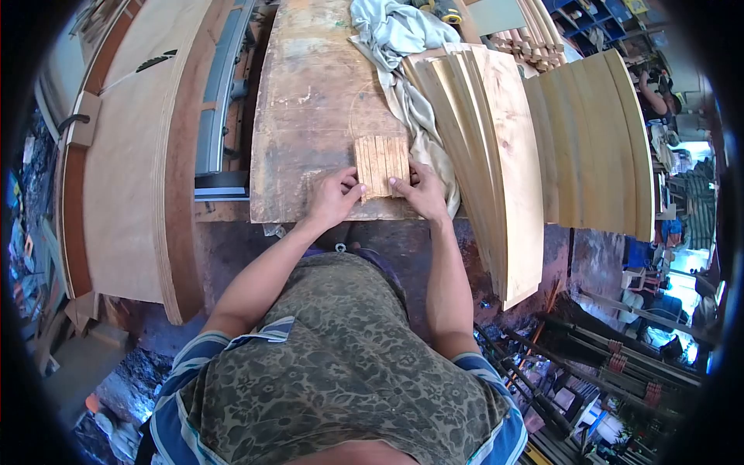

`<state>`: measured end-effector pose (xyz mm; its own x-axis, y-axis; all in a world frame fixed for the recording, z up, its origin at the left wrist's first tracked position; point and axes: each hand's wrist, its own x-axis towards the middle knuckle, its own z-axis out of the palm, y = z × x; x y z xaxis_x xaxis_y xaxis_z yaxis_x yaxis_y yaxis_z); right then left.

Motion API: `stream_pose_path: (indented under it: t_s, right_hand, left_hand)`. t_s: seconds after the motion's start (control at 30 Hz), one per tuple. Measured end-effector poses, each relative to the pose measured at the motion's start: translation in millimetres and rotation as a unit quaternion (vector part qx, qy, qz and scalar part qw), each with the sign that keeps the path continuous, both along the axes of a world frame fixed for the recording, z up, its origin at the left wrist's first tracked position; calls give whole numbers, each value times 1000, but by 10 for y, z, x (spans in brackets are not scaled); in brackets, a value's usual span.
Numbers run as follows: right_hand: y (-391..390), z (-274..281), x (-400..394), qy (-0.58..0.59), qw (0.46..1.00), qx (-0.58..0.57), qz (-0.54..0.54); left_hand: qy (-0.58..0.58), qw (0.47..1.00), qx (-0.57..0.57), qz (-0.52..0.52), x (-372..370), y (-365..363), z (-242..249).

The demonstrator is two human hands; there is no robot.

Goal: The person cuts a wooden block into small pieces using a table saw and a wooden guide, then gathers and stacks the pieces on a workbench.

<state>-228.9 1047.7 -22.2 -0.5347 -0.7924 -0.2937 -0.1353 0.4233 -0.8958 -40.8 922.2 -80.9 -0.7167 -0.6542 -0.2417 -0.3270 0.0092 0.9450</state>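
Several short, narrow wooden strips lie side by side on the worn wooden workbench, forming a small block near its front edge. My left hand is closed against the block's left side, thumb at the lower left corner. On the opposite side my right hand grips the right edge, its thumb resting on the near face and its fingers curled behind. The lower ends of the strips are slightly uneven. A crumpled pale cloth runs down the bench just beyond my right hand.
Long planks lean in a stack on the right, with more curved boards behind. Thick curved panels stand on the left beside a metal rail. Another person is at the far right.
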Motion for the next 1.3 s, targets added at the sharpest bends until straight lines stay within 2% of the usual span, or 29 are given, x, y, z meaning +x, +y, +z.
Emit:
stream_pose_path:
  t_s: [0.1, 0.17, 0.4, 0.47, 0.53, 0.6, 0.67, 0.73, 0.87, 0.9, 0.93, 0.97, 1.0, 1.13, 1.3]
  right_hand:
    - [42, -297, -73, 67, 998, -12, 18]
    - [60, -499, -122, 168, 985, -8, 37]
    - [77, -497, -91, 186, 981, 40, 24]
    - [67, -409, -83, 69, 994, 85, -14]
    - [102, -564, -93, 70, 996, 61, -19]
    - [91, -570, -68, 70, 997, 37, -22]
    - [102, -541, -31, 14, 998, 12, -63]
    - [96, -486, -23, 14, 998, 13, -64]
    - [-20, 45, 212, -18, 996, -3, -82]
    - [-30, 7, 284, -18, 996, -2, -82]
    - [-50, -59, 373, 189, 977, 54, -82]
    - [-82, -108, 460, 386, 913, 108, -79]
    - [-173, -22, 543, 337, 928, 132, -89]
    - [-477, -208, 811, 409, 892, 148, -122]
    - [-570, -214, 719, 360, 906, 183, -125]
  left_hand:
    - [3, 1000, -29, -10, 28, -15, 35]
    - [3, 999, -48, -16, 39, -32, 71]
    - [-8, 999, -26, -39, 0, -89, -1]
    - [-4, 999, -9, -31, 2, -82, -2]
    - [0, 1000, -11, 0, 10, -63, -53]
    - [12, 1000, -18, 6, 37, -54, -113]
    - [24, 999, -24, 13, 66, -50, -152]
    - [46, 999, 6, 25, 92, -46, -170]
    - [68, 996, 56, 18, 162, -61, -112]
    - [78, 992, 92, 24, 182, -63, -103]
    - [88, 987, 129, 31, 198, -67, -104]
    - [87, 987, 131, 29, 218, -73, -121]
    - [94, 986, 138, 31, 233, -85, -152]
    - [140, 978, 148, 34, 227, -95, -272]
    - [139, 978, 156, 25, 262, -132, -236]
